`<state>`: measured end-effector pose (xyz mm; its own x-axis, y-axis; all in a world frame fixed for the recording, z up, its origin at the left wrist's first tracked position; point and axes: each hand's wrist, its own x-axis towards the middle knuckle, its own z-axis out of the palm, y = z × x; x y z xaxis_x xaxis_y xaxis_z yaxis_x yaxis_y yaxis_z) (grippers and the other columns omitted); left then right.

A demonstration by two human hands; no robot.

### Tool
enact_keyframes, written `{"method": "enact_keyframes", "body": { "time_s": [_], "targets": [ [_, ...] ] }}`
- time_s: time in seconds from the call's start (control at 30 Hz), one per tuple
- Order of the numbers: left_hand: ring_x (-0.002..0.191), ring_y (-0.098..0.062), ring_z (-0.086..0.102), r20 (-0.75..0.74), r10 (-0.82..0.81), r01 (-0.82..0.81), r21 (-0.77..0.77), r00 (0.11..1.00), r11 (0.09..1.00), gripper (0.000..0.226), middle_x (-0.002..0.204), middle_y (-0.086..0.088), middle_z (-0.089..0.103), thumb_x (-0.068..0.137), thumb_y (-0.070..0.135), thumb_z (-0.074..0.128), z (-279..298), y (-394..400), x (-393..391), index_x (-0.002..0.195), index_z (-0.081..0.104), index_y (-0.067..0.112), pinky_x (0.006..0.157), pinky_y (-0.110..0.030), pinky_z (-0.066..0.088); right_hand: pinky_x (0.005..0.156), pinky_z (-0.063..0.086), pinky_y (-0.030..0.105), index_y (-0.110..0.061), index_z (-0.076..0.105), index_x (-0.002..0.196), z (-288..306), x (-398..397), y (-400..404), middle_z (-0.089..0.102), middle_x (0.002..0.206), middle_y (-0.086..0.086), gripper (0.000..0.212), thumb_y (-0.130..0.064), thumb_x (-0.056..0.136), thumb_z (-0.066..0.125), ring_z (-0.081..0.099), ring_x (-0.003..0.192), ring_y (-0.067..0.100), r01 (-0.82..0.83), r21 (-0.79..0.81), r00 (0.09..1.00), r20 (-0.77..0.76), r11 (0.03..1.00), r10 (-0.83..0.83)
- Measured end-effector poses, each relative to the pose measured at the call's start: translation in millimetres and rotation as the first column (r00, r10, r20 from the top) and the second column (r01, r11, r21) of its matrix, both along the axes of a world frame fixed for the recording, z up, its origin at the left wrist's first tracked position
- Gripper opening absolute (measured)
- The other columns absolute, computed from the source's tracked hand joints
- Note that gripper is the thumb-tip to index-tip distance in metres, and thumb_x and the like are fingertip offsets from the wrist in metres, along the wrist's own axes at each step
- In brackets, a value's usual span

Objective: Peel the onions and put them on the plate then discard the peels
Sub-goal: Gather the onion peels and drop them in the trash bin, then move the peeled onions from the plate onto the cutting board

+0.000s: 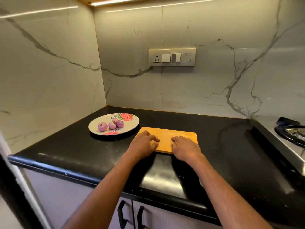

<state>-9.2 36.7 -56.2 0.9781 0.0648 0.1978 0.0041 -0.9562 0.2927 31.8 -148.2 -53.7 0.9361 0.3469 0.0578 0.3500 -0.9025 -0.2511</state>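
Observation:
Several peeled purple onions (112,125) lie together on a floral plate (132,125) at the back left of the black counter. To the plate's right is a bare wooden cutting board (179,137). Both my hands rest on the board's near half. My left hand (143,142) sits at its left corner with the fingers curled under and the thumb against the fingertips. Fingers curled the same way, my right hand (184,147) sits a little right of centre. I see nothing held in either hand, and no peels are in view.
The black counter (74,146) meets marble walls at the back and left. A steel gas stove (290,134) stands at the right edge. A switch panel (172,57) is on the back wall. Cabinet doors with black handles (121,214) are below the counter.

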Motion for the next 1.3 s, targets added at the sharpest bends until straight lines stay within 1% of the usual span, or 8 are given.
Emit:
{"method": "enact_keyframes", "body": {
  "time_s": [0.3, 0.5, 0.77, 0.87, 0.93, 1.03, 1.2, 1.3],
  "targets": [
    [0.127, -0.017, 0.047, -0.005, -0.017, 0.017, -0.028, 1.000, 0.999, 0.034, 0.136, 0.002, 0.049, 0.100, 0.045, 0.053, 1.5, 2.1, 2.5, 0.132, 0.062, 0.035, 0.110, -0.034, 0.040, 0.110, 0.041, 0.048, -0.029, 0.043, 0.149, 3.8, -3.0, 2.3, 0.047, 0.152, 0.002, 0.045, -0.040, 0.106, 0.034, 0.046, 0.135, 0.028, 0.024, -0.015, 0.999, 0.030, 1.000, -0.023],
    [0.122, -0.017, 0.052, 0.073, 0.016, -0.005, -0.144, 0.997, 0.990, 0.031, 0.131, 0.001, 0.054, 0.096, 0.037, 0.063, 7.5, 10.6, 3.2, 0.127, 0.063, 0.032, 0.107, -0.033, 0.044, 0.106, 0.045, 0.041, -0.028, 0.051, 0.141, 13.7, 1.7, 13.4, 0.054, 0.143, 0.002, 0.040, -0.033, 0.101, 0.054, 0.053, 0.128, 0.024, 0.033, 0.144, 0.997, 0.068, 0.989, -0.043],
    [0.105, -0.010, 0.061, 0.218, 0.223, -0.120, -0.403, 0.950, 0.907, 0.027, 0.115, 0.003, 0.062, 0.090, 0.018, 0.072, 22.4, 91.8, -16.0, 0.116, 0.068, 0.023, 0.095, -0.026, 0.050, 0.094, 0.050, 0.034, -0.029, 0.059, 0.130, 20.9, 18.5, 97.0, 0.060, 0.132, -0.002, 0.033, -0.032, 0.098, 0.063, 0.058, 0.117, 0.018, -0.152, 0.327, 0.988, 0.066, 0.933, 0.138],
    [0.096, -0.004, 0.059, 0.264, 0.294, -0.154, -0.445, 0.919, 0.882, 0.024, 0.112, 0.002, 0.062, 0.087, 0.011, 0.071, 24.9, 126.1, -21.5, 0.103, 0.068, 0.028, 0.085, -0.013, 0.047, 0.091, 0.053, 0.034, -0.026, 0.062, 0.128, 25.5, 22.0, 143.4, 0.063, 0.126, 0.000, 0.032, -0.031, 0.096, 0.064, 0.062, 0.109, 0.018, -0.233, 0.366, 0.972, 0.076, 0.901, 0.221],
    [0.096, -0.006, 0.058, 0.249, 0.343, -0.201, -0.458, 0.906, 0.866, 0.022, 0.113, 0.002, 0.061, 0.088, 0.014, 0.071, 26.0, 147.9, -21.9, 0.106, 0.069, 0.027, 0.079, -0.011, 0.043, 0.090, 0.054, 0.035, -0.026, 0.063, 0.127, 27.0, 25.6, 174.5, 0.064, 0.126, -0.001, 0.032, -0.030, 0.095, 0.066, 0.063, 0.106, 0.017, -0.275, 0.391, 0.960, 0.071, 0.878, 0.269],
    [0.105, -0.013, 0.057, 0.206, 0.406, -0.284, -0.447, 0.890, 0.849, 0.027, 0.122, -0.001, 0.054, 0.092, 0.017, 0.067, 24.5, 178.7, -15.8, 0.118, 0.067, 0.021, 0.084, -0.018, 0.042, 0.093, 0.052, 0.036, -0.027, 0.061, 0.128, 26.8, 34.3, 213.0, 0.060, 0.133, 0.001, 0.034, -0.029, 0.094, 0.066, 0.061, 0.111, 0.019, -0.311, 0.407, 0.948, 0.065, 0.859, 0.312],
    [0.126, -0.021, 0.050, 0.094, 0.444, -0.370, -0.414, 0.891, 0.832, 0.046, 0.142, -0.006, 0.036, 0.092, 0.024, 0.069, 17.1, 208.9, 1.8, 0.135, 0.053, 0.026, 0.099, -0.023, 0.039, 0.101, 0.048, 0.035, -0.032, 0.046, 0.143, 16.9, 50.7, 252.9, 0.038, 0.151, 0.006, 0.059, -0.030, 0.091, 0.072, 0.051, 0.130, 0.027, -0.292, 0.367, 0.950, 0.001, 0.883, 0.314],
    [0.126, -0.021, 0.052, 0.049, 0.418, -0.375, -0.360, 0.907, 0.854, 0.052, 0.143, -0.005, 0.045, 0.091, 0.030, 0.071, 14.1, 217.5, 11.1, 0.138, 0.051, 0.028, 0.103, -0.028, 0.042, 0.107, 0.047, 0.044, -0.039, 0.043, 0.144, 11.2, 60.5, 266.3, 0.035, 0.153, 0.008, 0.064, -0.038, 0.088, 0.074, 0.048, 0.134, 0.032, -0.302, 0.317, 0.943, -0.036, 0.899, 0.330]
  ]
}}
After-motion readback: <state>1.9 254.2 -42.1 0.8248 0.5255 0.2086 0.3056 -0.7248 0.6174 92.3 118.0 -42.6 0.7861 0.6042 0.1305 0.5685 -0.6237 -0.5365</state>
